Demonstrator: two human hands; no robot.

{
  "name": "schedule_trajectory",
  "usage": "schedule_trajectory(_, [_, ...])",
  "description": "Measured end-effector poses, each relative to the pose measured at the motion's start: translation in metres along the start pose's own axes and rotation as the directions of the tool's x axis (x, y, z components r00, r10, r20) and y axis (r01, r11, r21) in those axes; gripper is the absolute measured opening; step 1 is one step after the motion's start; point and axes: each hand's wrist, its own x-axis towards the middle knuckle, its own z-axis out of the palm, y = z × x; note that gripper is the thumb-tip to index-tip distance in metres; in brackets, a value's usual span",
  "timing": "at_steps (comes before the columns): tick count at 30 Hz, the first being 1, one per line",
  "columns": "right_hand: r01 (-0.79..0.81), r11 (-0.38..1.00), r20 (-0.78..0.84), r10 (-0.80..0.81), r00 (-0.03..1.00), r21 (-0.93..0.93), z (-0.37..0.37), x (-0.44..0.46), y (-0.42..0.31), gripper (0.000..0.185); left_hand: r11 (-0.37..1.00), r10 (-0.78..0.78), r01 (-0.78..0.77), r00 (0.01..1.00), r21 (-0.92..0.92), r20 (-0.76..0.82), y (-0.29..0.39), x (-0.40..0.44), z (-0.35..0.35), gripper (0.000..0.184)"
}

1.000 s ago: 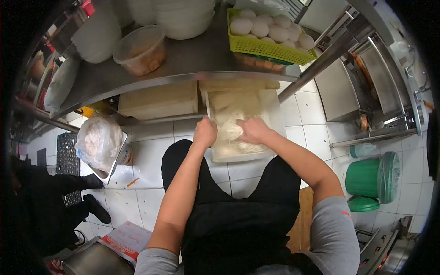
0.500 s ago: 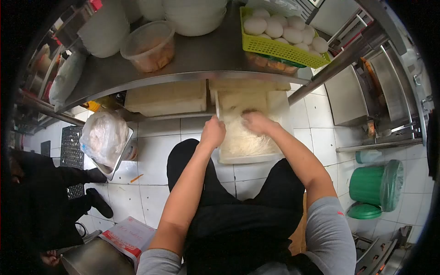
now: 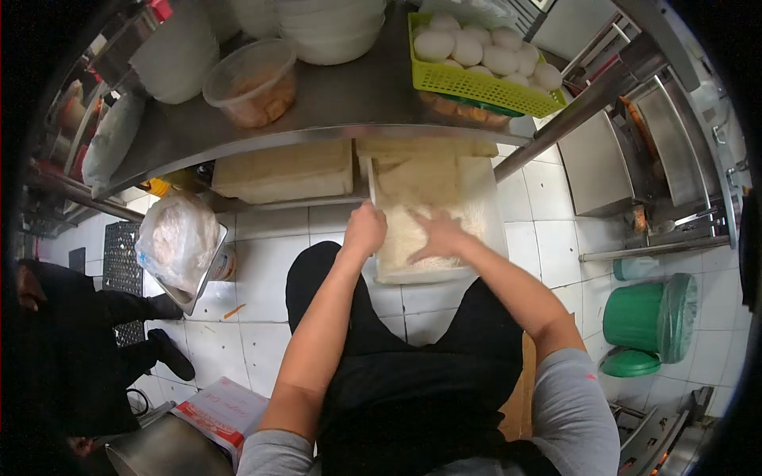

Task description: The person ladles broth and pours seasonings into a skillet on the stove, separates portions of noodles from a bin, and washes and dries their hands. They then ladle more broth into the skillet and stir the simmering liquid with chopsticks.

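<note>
A white plastic bin [image 3: 493,218] sticks out from under the steel shelf, between my knees and the shelf. It holds a pale, flour-like powder or crumbs [image 3: 421,186]; which of the two I cannot tell. My left hand [image 3: 366,230] is closed around the bin's left rim. Inside the bin, my right hand [image 3: 438,236] lies palm down on the pale powder with its fingers spread.
On the steel shelf [image 3: 349,99] stand stacked white bowls [image 3: 333,32], a clear tub [image 3: 250,87] and a green basket of eggs [image 3: 484,78]. A metal pan with a plastic bag [image 3: 178,242] is at left, near a person's legs [image 3: 127,325]. Green bucket [image 3: 635,317] at right.
My right hand has moved toward me, from the middle of the bin to its near part, and its fingers have spread. The left hand keeps its hold on the rim.
</note>
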Motion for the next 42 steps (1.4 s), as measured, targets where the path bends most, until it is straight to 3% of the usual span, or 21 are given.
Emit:
schedule_trajectory(4, [0.087, 0.983, 0.135, -0.066, 0.989, -0.161, 0.003, 0.018, -0.037, 0.097, 0.999, -0.03, 0.03, 0.999, -0.027, 0.012, -0.001, -0.002, 0.001, 0.034])
schedule_trajectory(5, [0.151, 0.981, 0.074, -0.143, 0.987, -0.124, 0.002, 0.016, -0.03, 0.085, 0.999, -0.04, 0.04, 0.999, -0.031, 0.007, -0.004, 0.001, 0.002, 0.034])
schedule_trajectory(12, [0.007, 0.999, -0.019, -0.008, 1.0, -0.045, -0.028, 0.018, 0.024, 0.07, 1.0, -0.021, 0.021, 1.0, 0.001, -0.003, 0.001, -0.004, -0.004, 0.034])
schedule_trajectory(16, [-0.05, 0.992, 0.091, 0.061, 0.994, -0.119, -0.06, 0.008, -0.005, 0.063, 0.999, -0.026, 0.026, 1.0, -0.034, 0.001, 0.001, -0.002, -0.002, 0.033])
schedule_trajectory(19, [0.287, 0.956, -0.025, -0.285, 0.958, 0.063, -0.03, 0.012, 0.005, 0.065, 0.998, -0.044, 0.045, 0.999, -0.04, 0.028, 0.001, 0.001, -0.004, 0.032])
schedule_trajectory(20, [0.218, 0.938, -0.006, -0.225, 0.974, 0.27, -0.024, 0.017, 0.013, 0.065, 0.997, -0.055, 0.057, 0.998, -0.043, 0.044, 0.002, 0.0, -0.005, 0.032])
schedule_trajectory(22, [0.052, 0.775, 0.064, -0.118, 0.991, 0.63, -0.021, 0.031, 0.032, 0.067, 1.0, 0.001, -0.001, 1.0, -0.009, 0.006, -0.001, -0.001, -0.003, 0.032])
schedule_trajectory(23, [0.08, 0.898, 0.023, -0.099, 0.995, 0.432, 0.002, 0.039, 0.047, 0.064, 0.999, 0.034, -0.034, 0.999, 0.011, -0.012, -0.001, -0.001, -0.002, 0.032])
schedule_trajectory(26, [0.265, 0.964, -0.007, -0.265, 0.964, 0.01, 0.009, 0.029, 0.026, 0.062, 1.0, -0.011, 0.011, 1.0, 0.017, -0.018, -0.002, 0.001, 0.0, 0.032])
schedule_trajectory(27, [0.184, 0.98, 0.065, -0.189, 0.98, 0.07, -0.008, 0.019, 0.005, 0.062, 0.999, -0.031, 0.031, 1.0, -0.008, 0.001, 0.001, -0.001, -0.004, 0.032])
schedule_trajectory(30, [0.16, 0.974, 0.026, -0.167, 0.986, 0.162, -0.01, 0.023, 0.02, 0.062, 0.998, -0.05, 0.05, 0.998, -0.022, 0.041, 0.006, -0.005, -0.009, 0.032])
schedule_trajectory(34, [0.144, 0.834, -0.189, -0.048, 0.981, 0.533, -0.061, -0.002, 0.037, 0.059, 1.0, -0.004, 0.003, 1.0, 0.031, 0.004, 0.0, -0.003, -0.005, 0.032])
schedule_trajectory(40, [0.16, 0.675, -0.263, 0.052, 0.963, 0.72, -0.042, -0.003, 0.059, 0.058, 0.999, -0.044, 0.045, 0.999, -0.03, 0.013, 0.0, 0.001, -0.002, 0.031])
schedule_trajectory(42, [0.08, 0.747, -0.163, 0.039, 0.986, 0.66, -0.043, -0.013, 0.052, 0.056, 1.0, 0.0, 0.0, 1.0, -0.014, -0.02, -0.002, 0.0, 0.0, 0.028])
